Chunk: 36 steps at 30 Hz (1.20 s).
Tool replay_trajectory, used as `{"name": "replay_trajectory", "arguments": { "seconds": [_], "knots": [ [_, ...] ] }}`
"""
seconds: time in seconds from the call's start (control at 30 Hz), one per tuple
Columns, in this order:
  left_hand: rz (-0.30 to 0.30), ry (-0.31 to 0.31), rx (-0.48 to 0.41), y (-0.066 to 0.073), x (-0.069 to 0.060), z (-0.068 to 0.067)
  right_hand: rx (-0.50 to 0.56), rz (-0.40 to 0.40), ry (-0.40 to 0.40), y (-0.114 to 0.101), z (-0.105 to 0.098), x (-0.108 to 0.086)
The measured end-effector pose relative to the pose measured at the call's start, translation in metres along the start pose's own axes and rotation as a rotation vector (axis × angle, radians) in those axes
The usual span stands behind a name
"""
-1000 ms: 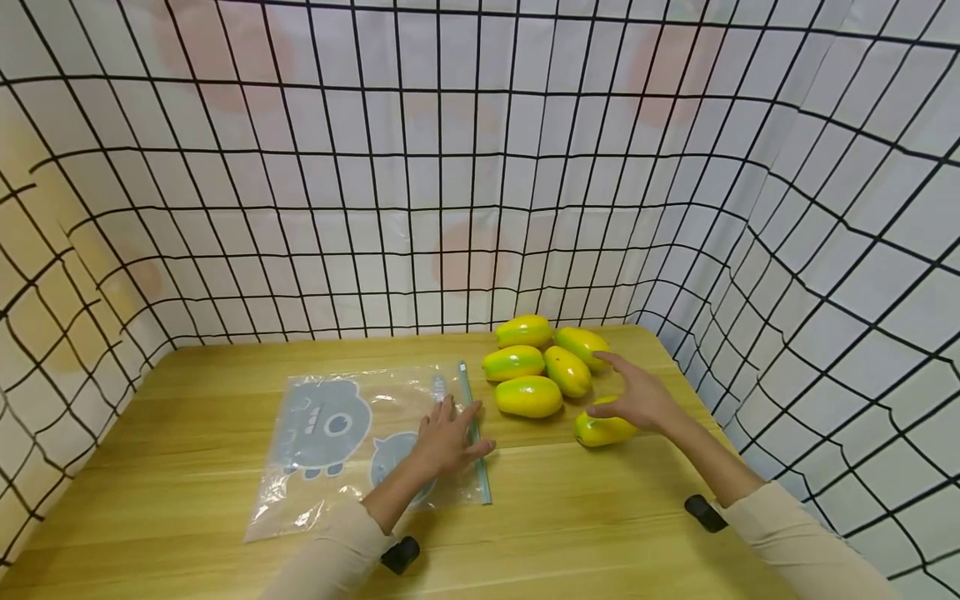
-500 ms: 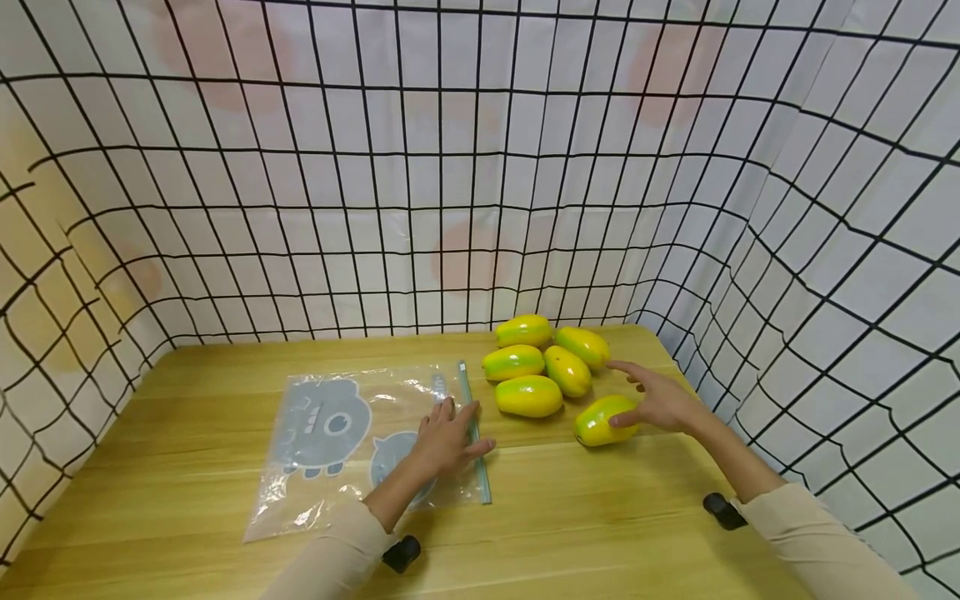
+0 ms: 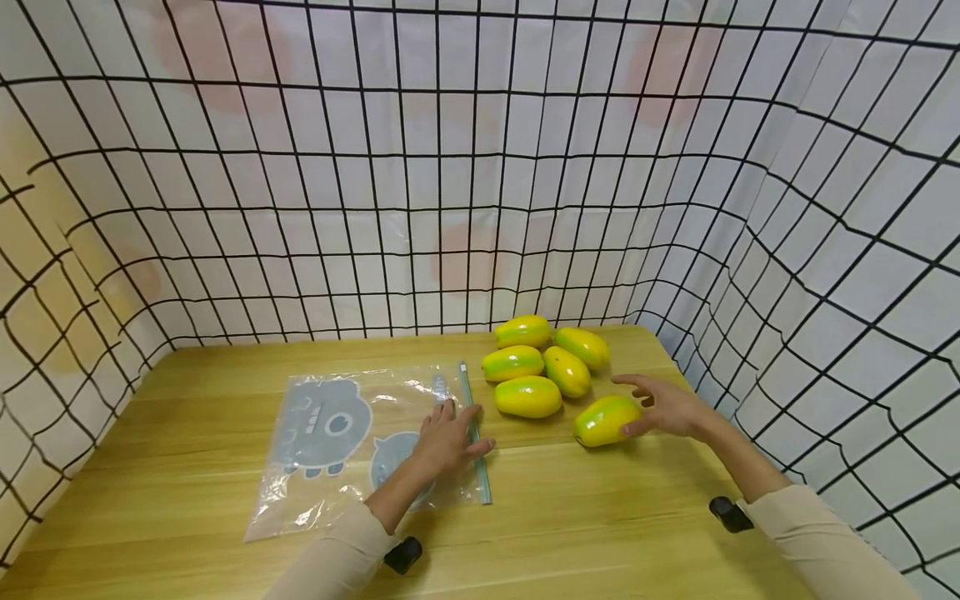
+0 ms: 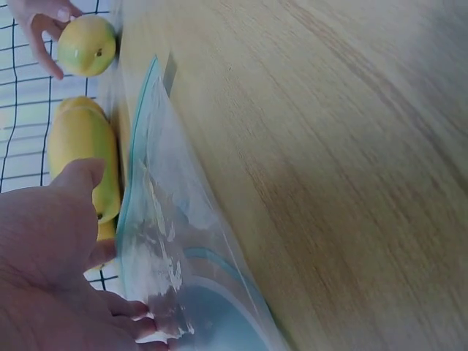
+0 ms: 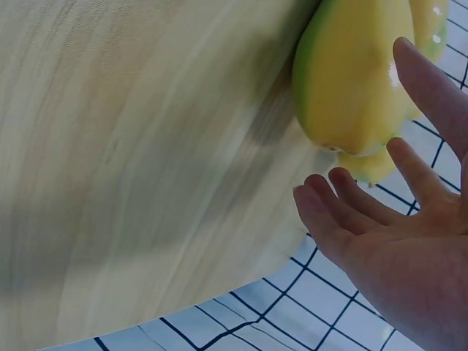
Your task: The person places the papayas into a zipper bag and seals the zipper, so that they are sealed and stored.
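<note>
A clear zip bag [image 3: 352, 492] with grey-blue cartoon prints lies flat, its blue-green zip edge [image 3: 482, 475] facing right. My left hand [image 3: 444, 442] is spread over the bag beside that edge; the left wrist view shows its fingertips [image 4: 131, 307] at the film. One yellow-green papaya [image 3: 602, 421] lies apart at the front right. Close to its right end is my right hand [image 3: 667, 407], fingers loosely bent and thumb near the fruit, nothing in its grasp. In the right wrist view a gap shows between most fingers [image 5: 358, 205] and the papaya [image 5: 351, 80].
Several more papayas [image 3: 528, 397] lie grouped behind, right of the bag. The wooden table [image 3: 570, 533] is bordered at the back and sides by cloth with a black grid [image 3: 360, 208]. Black wrist devices [image 3: 403, 554] sit under both forearms.
My right hand has drawn back to the right and toward me, off the top of the front papaya to its right end. The left hand, bag and fruit look unmoved.
</note>
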<state>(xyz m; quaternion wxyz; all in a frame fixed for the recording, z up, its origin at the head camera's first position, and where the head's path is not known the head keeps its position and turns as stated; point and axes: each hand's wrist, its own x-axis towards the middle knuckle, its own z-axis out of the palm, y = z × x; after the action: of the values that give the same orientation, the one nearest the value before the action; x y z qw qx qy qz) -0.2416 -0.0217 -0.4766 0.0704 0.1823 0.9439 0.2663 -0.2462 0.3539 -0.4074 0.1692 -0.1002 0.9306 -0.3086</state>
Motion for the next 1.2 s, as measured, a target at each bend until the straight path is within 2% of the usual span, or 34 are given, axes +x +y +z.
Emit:
{"name": "replay_trajectory", "arguments": {
  "seconds": [0.47,0.63,0.73,1.03,1.2],
  "knots": [
    [0.082,0.156,-0.1,-0.004,0.0,0.005,0.099,0.034,-0.072,0.013,0.006,-0.002],
    [0.051,0.196,-0.157,-0.004,-0.001,0.005,0.135,0.039,-0.083,0.016,0.007,-0.002],
    [0.032,0.202,-0.152,-0.005,0.0,0.005,0.156,0.041,-0.083,0.017,0.008,-0.001],
    [-0.042,0.159,-0.173,-0.003,0.004,0.004,0.201,0.052,-0.074,0.019,0.009,0.0],
    [-0.046,0.157,-0.188,-0.004,0.004,0.004,0.209,0.059,-0.073,0.019,0.011,0.0]
  ]
}}
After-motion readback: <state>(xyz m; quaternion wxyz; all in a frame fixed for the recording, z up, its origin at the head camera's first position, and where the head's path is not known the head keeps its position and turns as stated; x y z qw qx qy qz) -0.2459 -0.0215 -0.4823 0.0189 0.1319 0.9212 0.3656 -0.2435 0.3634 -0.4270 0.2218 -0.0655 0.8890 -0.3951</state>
